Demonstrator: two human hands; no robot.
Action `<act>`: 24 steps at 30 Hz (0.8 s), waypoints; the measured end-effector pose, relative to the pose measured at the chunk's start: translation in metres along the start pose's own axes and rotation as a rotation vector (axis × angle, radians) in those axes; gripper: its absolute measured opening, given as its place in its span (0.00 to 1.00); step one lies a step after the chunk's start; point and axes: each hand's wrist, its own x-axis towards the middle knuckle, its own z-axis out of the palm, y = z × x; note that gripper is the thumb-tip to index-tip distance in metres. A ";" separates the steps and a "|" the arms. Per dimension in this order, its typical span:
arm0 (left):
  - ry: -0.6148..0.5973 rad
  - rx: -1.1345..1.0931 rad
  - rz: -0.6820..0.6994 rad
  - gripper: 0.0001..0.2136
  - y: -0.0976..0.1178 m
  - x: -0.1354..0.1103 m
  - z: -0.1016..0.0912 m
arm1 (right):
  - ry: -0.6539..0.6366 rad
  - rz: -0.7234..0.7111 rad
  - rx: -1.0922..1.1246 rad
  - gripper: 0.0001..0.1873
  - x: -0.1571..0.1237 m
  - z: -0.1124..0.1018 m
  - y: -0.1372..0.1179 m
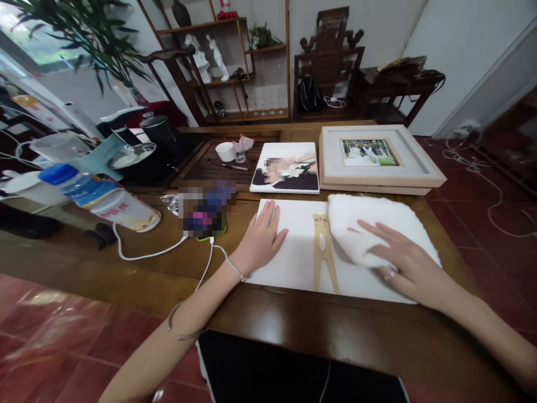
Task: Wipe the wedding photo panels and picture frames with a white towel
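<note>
My left hand (pixel 262 238) lies flat, fingers stretched out, on the left end of a white panel (pixel 289 260). A tan clothespin-shaped figure (pixel 322 254) with a bear-like top shows at the middle of the panel; whether it is printed or a separate piece I cannot tell. A fluffy white cloth (pixel 377 215) covers the panel's right part. My right hand (pixel 403 263) presses on the cloth, index finger extended over it and a fold gathered near the thumb. Part of the cloth is hidden under that hand.
Behind the panel stand a photo panel (pixel 289 182) and a pale picture frame (pixel 419 162) on another frame. At left are a blue-capped bottle (pixel 121 204), a phone-like device (pixel 205 215) with a white cable (pixel 146 256), a black pot (pixel 161 137) and a white cup (pixel 225 151).
</note>
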 end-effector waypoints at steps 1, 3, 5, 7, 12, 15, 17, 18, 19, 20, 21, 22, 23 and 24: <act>-0.002 0.002 -0.003 0.28 0.000 0.000 0.000 | 0.035 0.027 -0.036 0.13 0.008 0.003 0.006; -0.005 0.005 -0.010 0.28 0.001 0.000 0.000 | 0.044 0.052 -0.065 0.16 0.018 0.005 0.002; -0.007 0.004 -0.018 0.28 0.001 0.001 -0.001 | -0.010 0.030 -0.041 0.18 0.019 0.006 -0.020; -0.011 0.000 -0.024 0.28 0.002 0.001 -0.001 | -0.086 -0.022 0.017 0.21 0.013 0.005 -0.051; -0.026 -0.006 -0.022 0.28 0.002 0.002 -0.002 | -0.182 -0.121 0.130 0.23 0.002 0.006 -0.088; -0.032 -0.010 -0.020 0.28 0.002 0.002 -0.002 | -0.145 -0.118 0.100 0.23 0.020 0.010 -0.061; -0.034 -0.013 -0.022 0.28 0.002 0.002 -0.002 | -0.108 -0.089 0.034 0.22 0.039 0.014 -0.038; -0.033 -0.015 -0.021 0.28 0.002 0.002 -0.002 | -0.092 -0.073 0.004 0.22 0.048 0.015 -0.030; -0.030 -0.018 -0.019 0.28 0.002 0.002 -0.002 | -0.081 -0.056 -0.021 0.22 0.057 0.017 -0.026; -0.024 -0.021 -0.016 0.27 0.002 0.002 -0.002 | -0.079 -0.034 -0.042 0.22 0.063 0.019 -0.027; -0.018 -0.023 -0.013 0.27 0.001 0.002 -0.002 | -0.086 -0.007 -0.056 0.23 0.066 0.020 -0.032; -0.012 -0.024 -0.011 0.27 0.001 0.001 -0.002 | -0.095 0.025 -0.068 0.23 0.066 0.022 -0.043; -0.009 -0.025 -0.011 0.27 0.001 0.001 -0.001 | -0.108 0.049 -0.074 0.22 0.064 0.023 -0.057; -0.010 -0.024 -0.010 0.27 0.001 0.001 -0.001 | -0.129 0.064 -0.070 0.22 0.059 0.024 -0.074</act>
